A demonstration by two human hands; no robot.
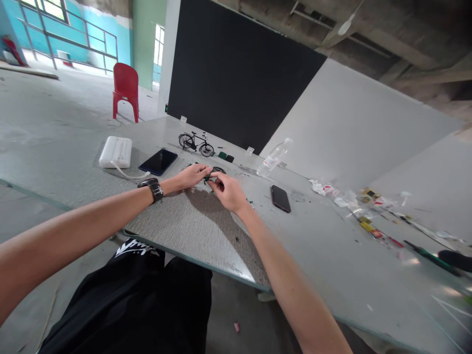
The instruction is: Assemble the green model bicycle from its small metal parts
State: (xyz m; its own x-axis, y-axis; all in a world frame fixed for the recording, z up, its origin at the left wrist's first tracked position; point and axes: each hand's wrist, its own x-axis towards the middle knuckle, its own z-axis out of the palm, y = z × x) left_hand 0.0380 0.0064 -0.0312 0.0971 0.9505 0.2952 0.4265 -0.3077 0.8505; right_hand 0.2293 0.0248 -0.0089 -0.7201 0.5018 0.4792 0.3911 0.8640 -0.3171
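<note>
Broad, flat grey tabletop (332, 255) crosses mid-frame; at centre, bare left hand (192, 176) and bare right hand (229, 192) pinch a small green-and-black wheeled model (207, 177).

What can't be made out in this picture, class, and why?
In the head view:
- Small green part: partly hidden by left hand and right hand.
- Black wheel: lower part behind the right hand.
- Litter: blurred, pieces too small to identify.
- Black object: cut off by right edge.
</note>
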